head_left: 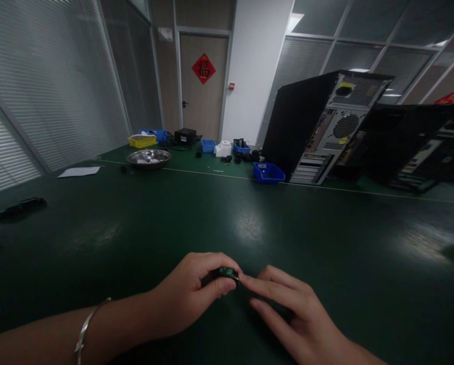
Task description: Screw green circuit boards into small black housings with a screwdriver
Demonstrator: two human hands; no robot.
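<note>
My left hand [190, 294] pinches a small dark green component [227, 272] between thumb and fingers, just above the dark green table [249, 223]. A thin silver bracelet [88, 324] circles that wrist. My right hand [291, 314] lies beside it with its fingers stretched out. Its forefinger tip touches the right end of the small component. What the component is exactly is too small to tell.
An open computer tower [318, 126] stands at the back right, a second dark case [413, 147] beside it. A blue bin [268, 173], a steel bowl [148, 158], a yellow tray [141, 141] and a sheet of paper [79, 172] lie further back. A black object [19, 209] lies at the left.
</note>
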